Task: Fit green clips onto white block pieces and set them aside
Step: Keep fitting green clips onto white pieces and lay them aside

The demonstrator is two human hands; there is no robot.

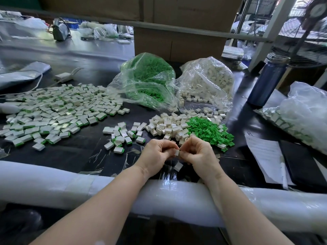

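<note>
Both hands meet over the near middle of the dark table [74, 156], fingers curled in tight. The left hand [157, 154] pinches a small white block piece [176, 152] at its fingertips, and the right hand [198, 152] closes in against that same piece from the right, its fingers bent down; whether it also holds a green clip cannot be told, since the fingers hide it. Another white piece [178, 166] lies on the table just below the hands. Both forearms reach in from the near edge and cross a white foam roll [53, 181]. Just beyond the hands lie a heap of loose white pieces [168, 126] and, to its right, a heap of green clips [208, 129]. Finished pieces with green edges [53, 110] spread across the far left.
</note>
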